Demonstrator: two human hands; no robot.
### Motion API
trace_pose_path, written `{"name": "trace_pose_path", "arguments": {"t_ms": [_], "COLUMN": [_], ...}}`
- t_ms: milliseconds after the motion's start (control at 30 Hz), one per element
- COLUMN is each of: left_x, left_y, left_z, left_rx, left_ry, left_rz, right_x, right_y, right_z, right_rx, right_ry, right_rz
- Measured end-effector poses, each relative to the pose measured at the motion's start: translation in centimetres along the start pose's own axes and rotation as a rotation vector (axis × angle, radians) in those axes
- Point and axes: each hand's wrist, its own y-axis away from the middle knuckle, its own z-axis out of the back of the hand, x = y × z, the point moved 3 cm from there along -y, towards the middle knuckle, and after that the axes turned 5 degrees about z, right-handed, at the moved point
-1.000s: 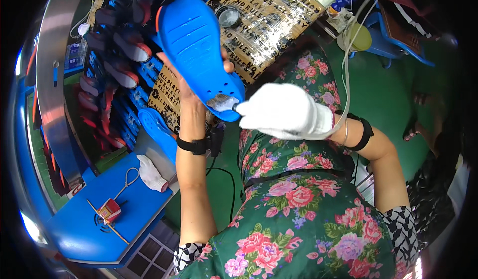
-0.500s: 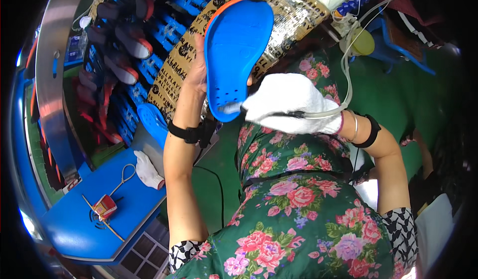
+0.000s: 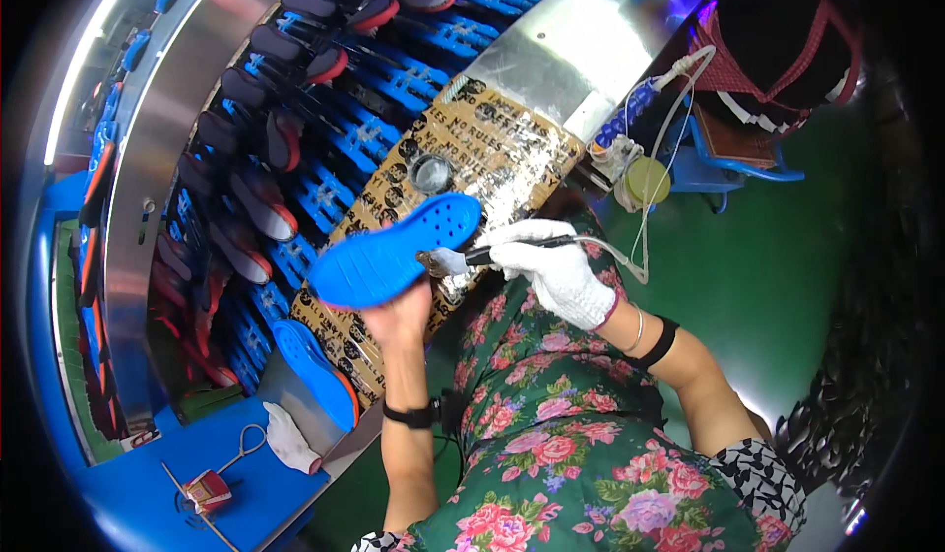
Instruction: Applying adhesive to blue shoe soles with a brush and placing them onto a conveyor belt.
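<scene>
My bare left hand supports a blue shoe insole from underneath, its fingers mostly hidden by it. The insole lies tilted, with its perforated end pointing up and right. In a white knitted glove, my right hand grips a dark-handled brush that has a clear hose running from its back end. The pale, dark-edged bristles are at the insole's lower right edge; I cannot tell whether they touch. Behind the insole, a small round cup stands on a board covered with printed brown paper and clear film.
Dark shoes with red and white edges hang on blue racks at the left. Another blue insole rests near a metal edge. A spare white glove and a red container lie on the blue table. Right stands a blue stool.
The insole has moved down and left and swung from upright to slanting, its perforated end now uppermost. My gloved hand with the brush has shifted slightly down. The view has moved, showing more racks.
</scene>
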Motion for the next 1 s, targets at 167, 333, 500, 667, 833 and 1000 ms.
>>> {"name": "trace_pose_path", "arguments": {"t_ms": [167,333,500,667,833,1000], "left_x": [1.3,3.5,6.0,7.2,7.6,6.7], "left_y": [7.2,7.5,7.5,6.7,7.1,6.8], "left_z": [-1.0,1.6,-0.2,-0.5,-0.5,0.1], "left_rx": [-0.075,-0.008,0.112,0.113,-0.016,-0.082], "left_ry": [-0.159,-0.047,-0.048,-0.095,-0.374,-0.595], "left_rz": [0.435,0.523,0.495,0.539,0.408,0.290], "right_x": [-1.1,0.1,5.2,8.0,9.5,6.6], "right_y": [0.2,0.1,0.2,-0.2,-0.2,1.0], "right_z": [0.1,-1.7,-4.4,-6.6,-8.4,-8.9], "right_rx": [-0.022,0.074,0.210,0.300,0.428,0.561], "right_ry": [-0.024,0.031,0.456,0.640,1.033,1.007], "right_rz": [-0.044,0.100,0.344,0.728,1.118,1.162]}}
